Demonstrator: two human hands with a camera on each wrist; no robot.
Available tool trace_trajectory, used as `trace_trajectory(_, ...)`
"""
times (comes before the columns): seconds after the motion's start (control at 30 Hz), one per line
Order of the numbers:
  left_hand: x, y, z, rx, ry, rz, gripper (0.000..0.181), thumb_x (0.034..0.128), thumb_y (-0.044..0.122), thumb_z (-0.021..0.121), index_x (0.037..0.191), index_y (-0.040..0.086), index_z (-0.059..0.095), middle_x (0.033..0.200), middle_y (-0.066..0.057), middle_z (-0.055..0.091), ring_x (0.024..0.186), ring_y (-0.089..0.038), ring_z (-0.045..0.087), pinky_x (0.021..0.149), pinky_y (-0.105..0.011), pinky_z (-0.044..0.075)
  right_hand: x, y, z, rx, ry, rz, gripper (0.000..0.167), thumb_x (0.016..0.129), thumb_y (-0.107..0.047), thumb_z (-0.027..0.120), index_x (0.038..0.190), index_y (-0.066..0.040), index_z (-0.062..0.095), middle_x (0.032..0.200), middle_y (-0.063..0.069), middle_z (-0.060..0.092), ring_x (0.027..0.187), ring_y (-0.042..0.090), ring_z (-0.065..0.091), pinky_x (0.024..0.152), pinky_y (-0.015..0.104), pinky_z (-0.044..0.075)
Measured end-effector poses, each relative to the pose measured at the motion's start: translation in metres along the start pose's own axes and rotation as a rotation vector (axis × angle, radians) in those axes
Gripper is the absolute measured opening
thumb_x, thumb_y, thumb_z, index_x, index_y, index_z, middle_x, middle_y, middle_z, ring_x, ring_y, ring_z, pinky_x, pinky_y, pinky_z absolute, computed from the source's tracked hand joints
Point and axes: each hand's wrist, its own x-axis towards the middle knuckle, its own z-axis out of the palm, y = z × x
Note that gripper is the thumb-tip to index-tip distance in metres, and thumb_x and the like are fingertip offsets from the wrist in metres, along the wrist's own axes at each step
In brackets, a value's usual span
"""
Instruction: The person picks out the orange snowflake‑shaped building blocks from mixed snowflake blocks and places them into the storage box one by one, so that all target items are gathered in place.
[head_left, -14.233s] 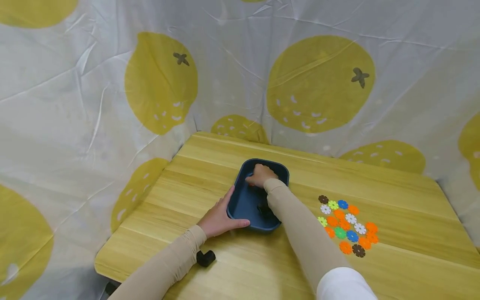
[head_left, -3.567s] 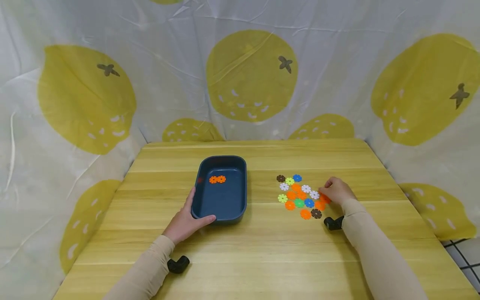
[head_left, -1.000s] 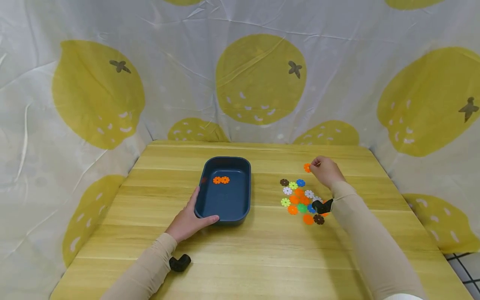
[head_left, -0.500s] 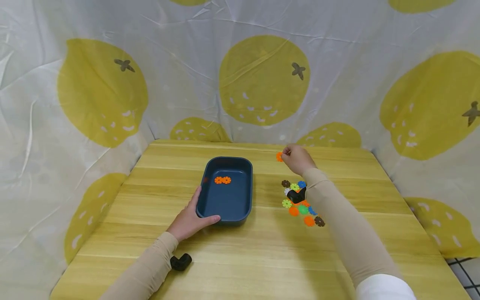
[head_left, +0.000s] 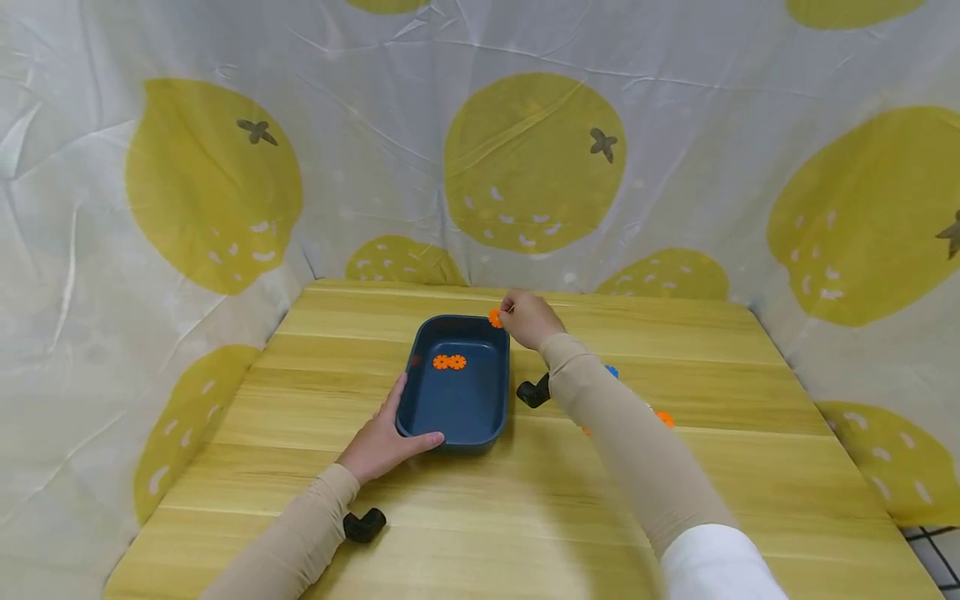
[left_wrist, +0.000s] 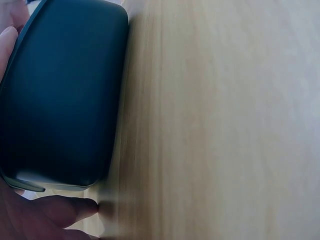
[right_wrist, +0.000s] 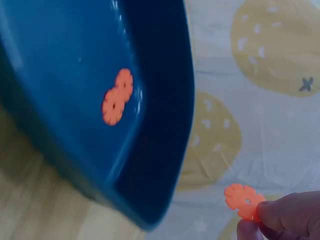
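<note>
The dark blue tray [head_left: 453,410] stands left of the table's middle. Two orange snowflake discs [head_left: 449,362], side by side and touching, lie flat on its floor. My left hand [head_left: 382,437] straddles the tray's near-left corner, thumb at the near rim and straight fingers along the left wall. Over the far-right rim, my right hand [head_left: 528,318] pinches one orange snowflake disc [right_wrist: 245,201] by its edge between thumb and fingertips. Most of the loose discs on the table are hidden behind my right arm; a blue disc [head_left: 612,371] and an orange disc [head_left: 665,418] peek out.
A black wrist-worn piece [head_left: 364,525] juts out below the left wrist, and another black piece [head_left: 534,392] hangs under the right one, close to the tray's right side. Lemon-print cloth [head_left: 534,167] encloses the wooden table [head_left: 480,517] at the back and sides.
My right hand took an orange disc from the loose group and carried it left to the tray's far-right rim. Two orange discs in the tray came into sight since the oldest frame. The left hand stays.
</note>
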Motion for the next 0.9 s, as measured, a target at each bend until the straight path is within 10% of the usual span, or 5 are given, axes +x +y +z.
trace_trajectory(0.9,0.001,-0.001,0.001,-0.001,0.009,0.01,0.122,0.079,0.064,0.078,0.164,0.032,-0.003,0.169,-0.018,0.02,0.15,-0.048,0.031,0.115,-0.067,0.034,0.025,-0.038,0.074,-0.023,-0.149,0.02,0.019,0.107,-0.021,0.051,0.091,-0.012,0.057,0.076,0.001,0.054,0.067,0.017,0.053,0.063,0.028,0.042)
